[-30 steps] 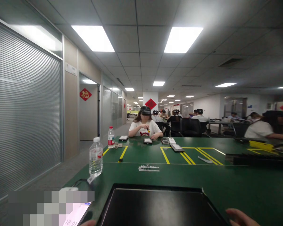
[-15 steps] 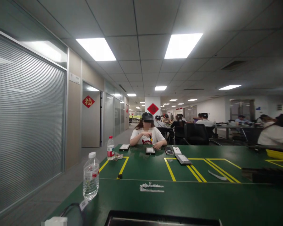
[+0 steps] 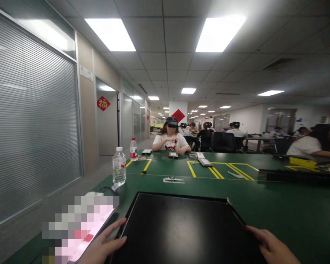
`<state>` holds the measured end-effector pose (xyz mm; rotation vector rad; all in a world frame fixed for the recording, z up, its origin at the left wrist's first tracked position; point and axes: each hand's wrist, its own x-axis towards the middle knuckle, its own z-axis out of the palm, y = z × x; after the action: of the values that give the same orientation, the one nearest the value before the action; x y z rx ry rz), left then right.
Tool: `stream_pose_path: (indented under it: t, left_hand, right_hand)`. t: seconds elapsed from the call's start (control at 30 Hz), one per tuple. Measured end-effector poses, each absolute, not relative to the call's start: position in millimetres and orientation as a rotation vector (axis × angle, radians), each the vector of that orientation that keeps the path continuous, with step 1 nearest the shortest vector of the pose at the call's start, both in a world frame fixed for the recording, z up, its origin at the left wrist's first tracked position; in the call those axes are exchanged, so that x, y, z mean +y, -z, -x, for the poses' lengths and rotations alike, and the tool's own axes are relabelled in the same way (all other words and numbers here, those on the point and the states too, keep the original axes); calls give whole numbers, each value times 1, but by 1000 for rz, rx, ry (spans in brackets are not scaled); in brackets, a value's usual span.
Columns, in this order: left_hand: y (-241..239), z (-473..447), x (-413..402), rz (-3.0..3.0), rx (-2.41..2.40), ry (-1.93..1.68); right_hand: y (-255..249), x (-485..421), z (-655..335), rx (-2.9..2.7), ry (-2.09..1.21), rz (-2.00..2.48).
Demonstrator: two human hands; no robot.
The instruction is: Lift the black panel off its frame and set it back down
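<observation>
A flat black screen panel (image 3: 187, 223) with a thin frame and a glossy light patch lies face up at the near edge of the green table. My left hand (image 3: 107, 238) grips its left edge, one finger along the side and the thumb over the rim. On the opposite side, my right hand (image 3: 269, 242) holds the right edge, with the fingertips at the rim. The undersides of both hands are hidden. Left of the panel, a lit phone-like display (image 3: 90, 234), partly pixelated, lies close to my left hand.
A clear water bottle (image 3: 119, 167) stands at the left, a red-capped bottle (image 3: 133, 149) behind it. White scraps (image 3: 173, 180) lie beyond the panel. Across the table (image 3: 291, 205) a person (image 3: 172, 139) works over a small boxy device (image 3: 173, 155). A yellow tray (image 3: 302, 162) sits far right.
My view has tilted downward, bringing most of the panel and both hands into sight. Earlier only the panel's far edge showed at the bottom, with neither hand visible.
</observation>
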<state>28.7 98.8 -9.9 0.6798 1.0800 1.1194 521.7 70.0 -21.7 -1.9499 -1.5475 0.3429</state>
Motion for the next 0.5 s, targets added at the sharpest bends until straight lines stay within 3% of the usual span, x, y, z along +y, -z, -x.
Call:
stream_pose_path:
  t: [0.5]
  left_hand:
    - [-2,-32,28,-919,1028,-1095]
  right_hand:
    - [26,15,-496,-1673,-258,1915]
